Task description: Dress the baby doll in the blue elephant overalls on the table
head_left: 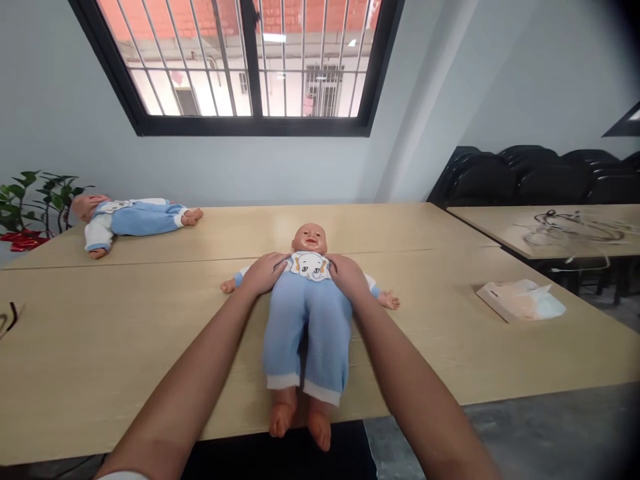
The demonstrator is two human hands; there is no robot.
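Note:
A baby doll (307,320) lies on its back on the wooden table (150,360), head away from me and feet over the near edge. It wears light blue trousers and a top with a white animal-face bib. My left hand (267,273) is closed around the doll's upper body at the left side of the bib. On the opposite side, my right hand (347,275) grips it the same way, near the shoulder. Part of my fingers is hidden behind my hands. Both doll arms stretch outward past my wrists.
A second, similarly dressed doll (145,219) lies at the back left, near a potted plant (50,200). To the right is a tissue pack (520,300). Cables (575,227) lie on another table, with black chairs (550,177) behind. Glasses (11,319) show partly at the left edge.

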